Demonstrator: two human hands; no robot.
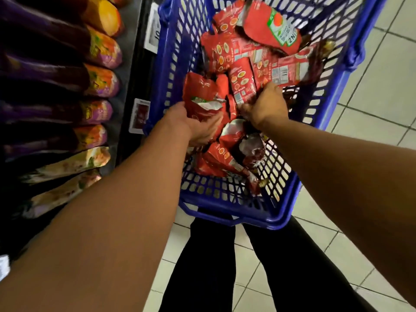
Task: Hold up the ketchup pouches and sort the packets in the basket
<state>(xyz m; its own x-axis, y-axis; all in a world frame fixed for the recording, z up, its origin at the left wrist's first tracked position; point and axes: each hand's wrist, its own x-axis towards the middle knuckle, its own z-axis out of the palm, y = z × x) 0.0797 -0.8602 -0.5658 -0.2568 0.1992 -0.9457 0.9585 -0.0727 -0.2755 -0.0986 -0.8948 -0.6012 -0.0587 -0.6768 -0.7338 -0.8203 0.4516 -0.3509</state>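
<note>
Two legs in black trousers point(211, 266) stand at 6 o'clock on pale floor tiles point(382, 75), w/ both bare forearms reaching fwd over them into a blue plastic basket point(227, 199). Left hand point(193, 124) sits near basket centre, approx 10 o'clock of the right, palm up, fingers curled under and around a red pouch point(202, 95) w/ a crumpled silver-green top edge; pouch stands roughly upright in the grip, leaning against neighbours. Right hand point(265, 104) is just beside it at 3 o'clock, knuckles up, fingers bent down into the pile and closed on another red pack point(242, 84) – exact pinch pts hidden by the hand itself. Hands are near each other but apart, a red cap point(231, 106) showing btwn them. Below the hands, toward 6, lie more crumpled red-and-silver pouches point(227, 154) on the basket's mesh floor. Beyond the hands, toward 12, a heap of red packs w/ printed food pics and a barcode, topped by a ketchup pouch point(270, 25) w/ a green-white label, blurred. At 9 to 11 o'clock, outside the basket, a dark shelf point(132, 52) carries a row of purple-orange packets point(101, 82) lying side by side, w/ price tags point(140, 115) on the shelf edge touching-close to the basket wall.
</note>
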